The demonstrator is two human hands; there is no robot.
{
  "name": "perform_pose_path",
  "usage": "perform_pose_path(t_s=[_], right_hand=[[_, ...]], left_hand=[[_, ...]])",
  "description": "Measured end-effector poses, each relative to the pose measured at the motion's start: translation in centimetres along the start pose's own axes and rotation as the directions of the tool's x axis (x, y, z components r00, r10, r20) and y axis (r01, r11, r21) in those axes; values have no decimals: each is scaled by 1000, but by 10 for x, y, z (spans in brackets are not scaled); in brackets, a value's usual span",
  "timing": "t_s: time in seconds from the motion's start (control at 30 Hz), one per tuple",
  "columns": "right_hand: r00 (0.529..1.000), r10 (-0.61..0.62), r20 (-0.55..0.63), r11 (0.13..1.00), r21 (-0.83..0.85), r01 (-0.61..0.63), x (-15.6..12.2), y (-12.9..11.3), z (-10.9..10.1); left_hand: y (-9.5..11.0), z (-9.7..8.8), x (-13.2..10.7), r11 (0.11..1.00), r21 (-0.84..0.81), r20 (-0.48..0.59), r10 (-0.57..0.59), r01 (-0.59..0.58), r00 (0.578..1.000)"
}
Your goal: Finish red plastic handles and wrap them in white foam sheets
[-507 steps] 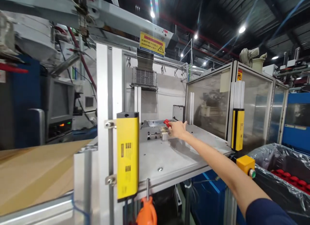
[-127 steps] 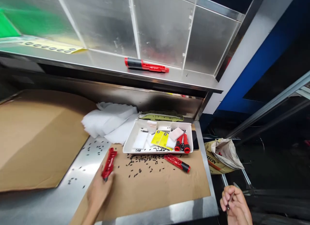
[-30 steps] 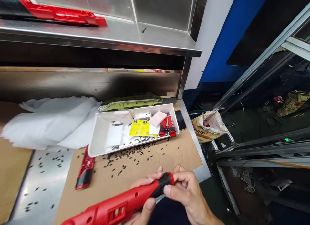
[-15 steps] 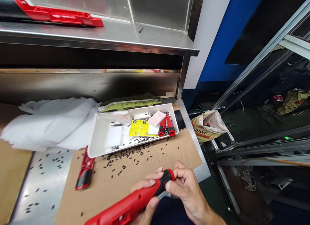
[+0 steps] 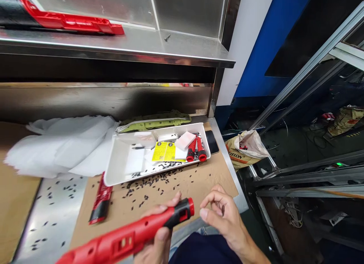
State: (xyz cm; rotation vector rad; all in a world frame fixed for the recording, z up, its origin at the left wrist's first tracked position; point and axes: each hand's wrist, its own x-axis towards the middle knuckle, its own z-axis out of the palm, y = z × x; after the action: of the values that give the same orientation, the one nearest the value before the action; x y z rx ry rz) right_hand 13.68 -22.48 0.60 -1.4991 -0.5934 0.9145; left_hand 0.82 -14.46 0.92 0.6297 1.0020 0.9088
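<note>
Left hand [image 5: 156,244] wrapped around red tool housing [image 5: 125,239], fingers clamped just behind its black collar [image 5: 178,215]. Right hand [image 5: 224,218] just right of collar tip, not touching; fingers loosely curled, gap narrow, cannot tell if anything pinched. Black screws [image 5: 148,188] and white tray [image 5: 113,171] beyond fingertips.
</note>
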Motion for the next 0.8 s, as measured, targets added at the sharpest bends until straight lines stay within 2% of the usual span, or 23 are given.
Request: perform_pose_path(t_s=[0.07, 0.13, 0.27, 0.5, 0.7, 0.8], right_hand=[[996, -48, -72, 997, -57, 44, 1, -3, -4], [991, -93, -97, 991, -107, 83, 0, -6, -5], [997, -68, 37, 996, -47, 69, -7, -9, 4], [963, 0, 268, 990, 137, -38, -8, -9, 21], [950, -12, 312, 998, 67, -10, -8, -4, 22], [947, -8, 321, 996, -84, 37, -10, 1, 19]], left_hand=[[4, 1, 5, 999, -41, -3, 11, -11, 1000], [7, 4, 10, 996, -87, -30, -24, 21, 999], [6, 6, 11, 985, -136, -43, -109, 102, 993], [-4, -4, 10, 979, -121, 85, -156, 166, 984], [-7, 2, 12, 981, -108, 89, -153, 163, 984], [-6, -1, 12, 979, -94, 153, -166, 182, 974]])
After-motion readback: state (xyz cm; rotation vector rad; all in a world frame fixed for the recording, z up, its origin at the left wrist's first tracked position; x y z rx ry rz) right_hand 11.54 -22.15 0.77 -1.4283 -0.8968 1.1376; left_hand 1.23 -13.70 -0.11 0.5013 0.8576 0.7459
